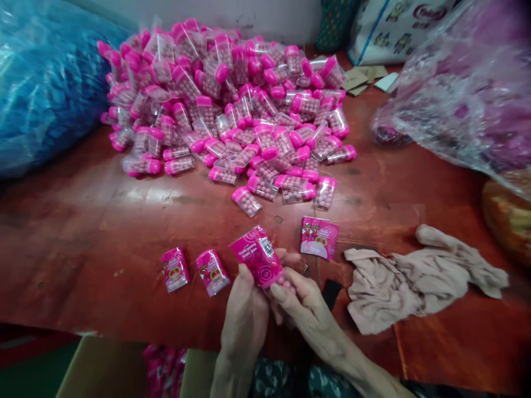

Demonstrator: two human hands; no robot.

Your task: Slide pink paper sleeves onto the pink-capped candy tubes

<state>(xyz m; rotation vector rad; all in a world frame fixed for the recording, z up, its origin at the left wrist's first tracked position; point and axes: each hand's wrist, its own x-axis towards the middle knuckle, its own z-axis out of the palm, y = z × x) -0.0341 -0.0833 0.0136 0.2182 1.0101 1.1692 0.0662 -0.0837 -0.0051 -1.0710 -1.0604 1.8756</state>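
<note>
Left hand (pixel 244 315) and right hand (pixel 305 309) both grip one pink-sleeved candy case (pixel 258 257), fingers closed around it. Two sleeved cases (pixel 193 270) lie just left on the tabletop (pixel 83 232).

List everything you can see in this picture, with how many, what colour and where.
Candy containers: a large heap, clear with pink caps, back of the table.
Wrapped container: one, pink label, held in both hands.
Labelled containers: two, pink, lying left of the hands.
Flat label sleeve: one, pink, right of the hands.
Cloth: one, beige, crumpled at right.
Blue plastic bag: one, far left.
Clear plastic bag: one, pink contents, far right.
Table: one, red-brown.
Cardboard box: one, brown, below the table edge.
Left hand: on the wrapped container.
Right hand: on its lower end.
</note>
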